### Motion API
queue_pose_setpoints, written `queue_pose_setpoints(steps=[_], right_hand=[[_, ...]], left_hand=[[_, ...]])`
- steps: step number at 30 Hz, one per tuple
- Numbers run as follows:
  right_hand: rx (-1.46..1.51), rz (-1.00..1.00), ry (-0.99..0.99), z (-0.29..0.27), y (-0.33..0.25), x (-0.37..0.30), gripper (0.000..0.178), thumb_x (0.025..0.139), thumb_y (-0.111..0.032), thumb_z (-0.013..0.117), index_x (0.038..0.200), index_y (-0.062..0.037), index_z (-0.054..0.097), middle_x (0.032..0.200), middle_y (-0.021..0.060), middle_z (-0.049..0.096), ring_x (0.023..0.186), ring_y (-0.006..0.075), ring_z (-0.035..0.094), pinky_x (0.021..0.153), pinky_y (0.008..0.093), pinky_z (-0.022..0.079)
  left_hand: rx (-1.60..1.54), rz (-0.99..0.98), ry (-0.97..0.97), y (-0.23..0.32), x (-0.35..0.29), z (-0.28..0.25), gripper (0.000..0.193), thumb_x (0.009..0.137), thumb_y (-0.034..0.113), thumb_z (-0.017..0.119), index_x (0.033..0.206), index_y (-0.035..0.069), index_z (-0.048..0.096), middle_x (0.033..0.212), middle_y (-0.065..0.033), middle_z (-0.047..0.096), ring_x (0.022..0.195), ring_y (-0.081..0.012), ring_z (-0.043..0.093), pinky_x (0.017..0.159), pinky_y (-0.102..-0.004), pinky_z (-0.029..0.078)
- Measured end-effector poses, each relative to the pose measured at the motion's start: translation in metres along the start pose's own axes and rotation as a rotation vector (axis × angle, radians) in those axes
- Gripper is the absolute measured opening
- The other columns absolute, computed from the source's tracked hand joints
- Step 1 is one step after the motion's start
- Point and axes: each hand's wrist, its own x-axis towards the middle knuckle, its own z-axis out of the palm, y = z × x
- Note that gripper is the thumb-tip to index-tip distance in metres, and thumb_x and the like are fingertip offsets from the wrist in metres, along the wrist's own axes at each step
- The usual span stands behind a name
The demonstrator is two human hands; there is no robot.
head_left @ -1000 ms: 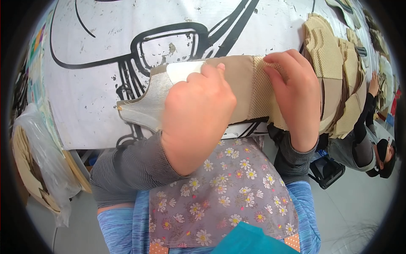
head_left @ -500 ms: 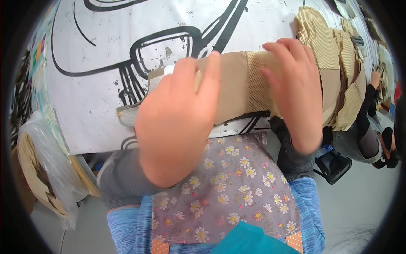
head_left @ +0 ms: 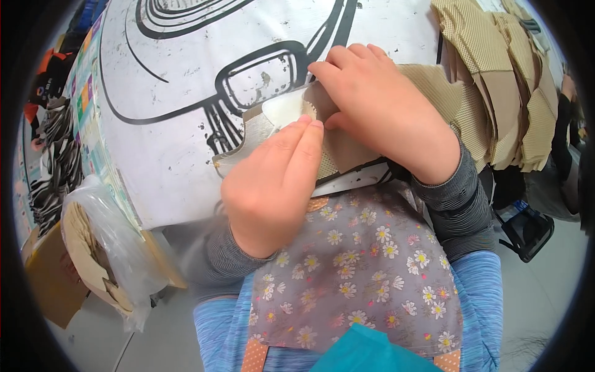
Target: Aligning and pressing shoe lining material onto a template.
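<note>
A long tan fabric piece (head_left: 350,146), part plain and part mesh, lies across the near side of the table. At its left end a layer is turned over, showing a white backing (head_left: 287,108). My left hand (head_left: 269,183) has its fingers pressed together on the turned edge, closed on the fabric; the thumb is hidden. Over the far edge bends my right hand (head_left: 387,105), fingers curled and thumb on the near side, with the plain tan layer between them. The fabric under both palms is hidden.
Several layered tan mesh pieces (head_left: 489,68) hang over the table's right side. The white table cover (head_left: 167,161) bears black line drawings. Left below stand a clear plastic bag (head_left: 139,248) with tan pieces and a cardboard box (head_left: 59,276). At far right is another person's dark sleeve (head_left: 563,124).
My right hand has moved left along the fabric, close to my left hand, and has bent over it. The fabric's left end is now turned over, with more white backing showing.
</note>
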Motion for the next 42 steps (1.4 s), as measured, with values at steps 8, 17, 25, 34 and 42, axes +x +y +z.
queue_pose_setpoints(steps=[8, 17, 25, 34, 42], right_hand=[[0.148, 0.02, 0.041, -0.041, -0.012, -0.005, 0.04, 0.063, -0.006, 0.076, 0.1, -0.0056, 0.06, 0.096, 0.0097, 0.058, 0.094, 0.0311, 0.055, 0.081, 0.0405, 0.046], [0.217, -0.053, 0.138, -0.05, -0.029, -0.016, 0.032, 0.068, -0.007, 0.072, 0.098, -0.0056, 0.062, 0.076, 0.0079, 0.058, 0.081, 0.0312, 0.059, 0.073, 0.0407, 0.048], [0.035, -0.109, 0.199, -0.055, -0.039, -0.022, 0.017, 0.072, -0.007, 0.066, 0.088, -0.0068, 0.067, 0.078, 0.0042, 0.06, 0.078, 0.0246, 0.059, 0.069, 0.0378, 0.049], [-0.005, -0.116, 0.247, -0.048, -0.043, -0.025, 0.011, 0.074, -0.008, 0.067, 0.084, -0.0059, 0.065, 0.08, 0.0035, 0.061, 0.081, 0.0244, 0.059, 0.07, 0.0359, 0.05], [0.079, -0.038, 0.246, -0.043, -0.049, -0.029, 0.019, 0.073, -0.004, 0.067, 0.092, -0.0069, 0.067, 0.081, 0.0034, 0.065, 0.081, 0.0247, 0.058, 0.069, 0.0372, 0.05]], left_hand=[[0.07, -0.01, 0.263, 0.004, -0.009, -0.015, 0.035, 0.066, -0.006, 0.082, 0.098, 0.005, 0.07, 0.083, -0.0085, 0.07, 0.068, -0.0212, 0.062, 0.062, -0.0292, 0.049], [0.234, 0.036, 0.319, 0.022, -0.029, -0.025, 0.039, 0.065, -0.003, 0.083, 0.099, 0.011, 0.07, 0.089, -0.0022, 0.07, 0.074, -0.0168, 0.055, 0.066, -0.0267, 0.043], [0.256, 0.035, 0.309, 0.031, -0.03, -0.031, 0.036, 0.067, -0.002, 0.083, 0.098, 0.01, 0.07, 0.087, -0.0026, 0.07, 0.072, -0.0172, 0.055, 0.066, -0.0275, 0.043], [0.09, -0.119, 0.334, 0.022, -0.02, -0.017, 0.022, 0.073, 0.01, 0.08, 0.089, 0.007, 0.065, 0.074, -0.0034, 0.062, 0.062, -0.0201, 0.052, 0.055, -0.0305, 0.043], [0.146, 0.151, 0.353, 0.022, -0.025, -0.008, 0.028, 0.062, 0.0, 0.073, 0.089, 0.004, 0.068, 0.074, -0.0037, 0.059, 0.062, -0.0189, 0.052, 0.053, -0.0295, 0.043]])
